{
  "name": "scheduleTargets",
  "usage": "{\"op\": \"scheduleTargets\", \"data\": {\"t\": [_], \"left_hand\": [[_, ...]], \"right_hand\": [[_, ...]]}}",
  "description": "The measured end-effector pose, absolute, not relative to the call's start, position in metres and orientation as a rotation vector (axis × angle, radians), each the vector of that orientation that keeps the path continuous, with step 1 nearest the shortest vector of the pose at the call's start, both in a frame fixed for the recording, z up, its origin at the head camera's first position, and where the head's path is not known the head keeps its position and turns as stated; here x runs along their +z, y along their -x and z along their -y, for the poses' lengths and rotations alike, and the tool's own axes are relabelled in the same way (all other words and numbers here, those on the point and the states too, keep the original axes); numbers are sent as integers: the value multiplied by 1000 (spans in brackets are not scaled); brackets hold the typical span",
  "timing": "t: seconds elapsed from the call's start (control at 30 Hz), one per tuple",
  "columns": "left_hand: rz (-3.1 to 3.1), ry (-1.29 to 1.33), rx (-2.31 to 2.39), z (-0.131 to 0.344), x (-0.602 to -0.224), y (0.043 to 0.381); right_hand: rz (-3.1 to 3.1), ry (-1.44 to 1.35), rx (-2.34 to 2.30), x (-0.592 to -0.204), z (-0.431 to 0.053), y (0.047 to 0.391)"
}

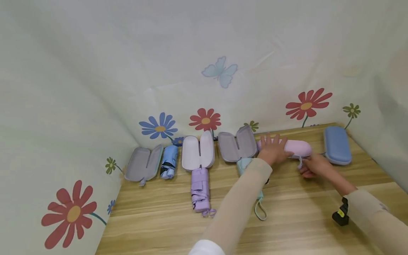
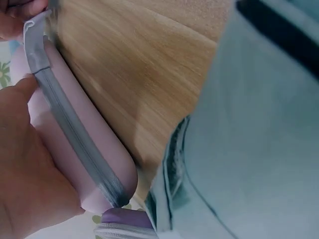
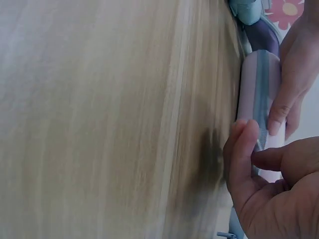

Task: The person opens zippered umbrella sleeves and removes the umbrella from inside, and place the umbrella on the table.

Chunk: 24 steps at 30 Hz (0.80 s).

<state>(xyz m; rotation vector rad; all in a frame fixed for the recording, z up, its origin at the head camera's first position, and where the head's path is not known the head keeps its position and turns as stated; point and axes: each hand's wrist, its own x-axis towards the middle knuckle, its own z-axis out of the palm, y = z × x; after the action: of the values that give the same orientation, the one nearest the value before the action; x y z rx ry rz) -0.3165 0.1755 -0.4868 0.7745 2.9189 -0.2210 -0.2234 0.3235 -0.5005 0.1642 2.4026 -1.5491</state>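
A closed pink zip case (image 1: pixel 299 148) lies on the table at the back right, its grey zipper (image 2: pixel 75 132) facing front. My left hand (image 1: pixel 273 151) holds the case's left part, fingers spread over the top and thumb on the front beside the zipper. At the zipper's right end, my right hand (image 1: pixel 315 164) pinches the grey strap tab (image 2: pixel 34 47) between thumb and fingers. The zipper slider is hidden by the fingers. Under my left forearm lies a folded mint umbrella (image 1: pixel 243 163), partly covered, with a wrist loop (image 1: pixel 260 210).
A closed blue case (image 1: pixel 338 145) lies right of my right hand. Leftward are open cases in grey (image 1: pixel 227 147), white-lined (image 1: pixel 190 154) and grey-green (image 1: pixel 137 164), plus purple (image 1: pixel 200 189) and blue (image 1: pixel 169 157) folded umbrellas. A floral curtain (image 1: pixel 178 85) hangs behind the table.
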Motion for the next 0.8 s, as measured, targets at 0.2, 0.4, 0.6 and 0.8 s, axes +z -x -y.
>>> {"op": "scheduleTargets", "data": {"t": [0.2,0.4,0.6,0.8], "left_hand": [[-2920,-756,-235,-175,-486,316],[-2921,-730,-231,-178,-487,316],[-2917,-727,-225,-178,-490,316],[-2926,-721,-225,-176,-490,318]], "right_hand": [[-2171,-237,-1682,-498,-322,228],[-2026,-353,-1775,-498,-323,228],[-2019,-342,-1779,-505,-324,224],[-1913,-415,-1881,-502,-329,223]]}}
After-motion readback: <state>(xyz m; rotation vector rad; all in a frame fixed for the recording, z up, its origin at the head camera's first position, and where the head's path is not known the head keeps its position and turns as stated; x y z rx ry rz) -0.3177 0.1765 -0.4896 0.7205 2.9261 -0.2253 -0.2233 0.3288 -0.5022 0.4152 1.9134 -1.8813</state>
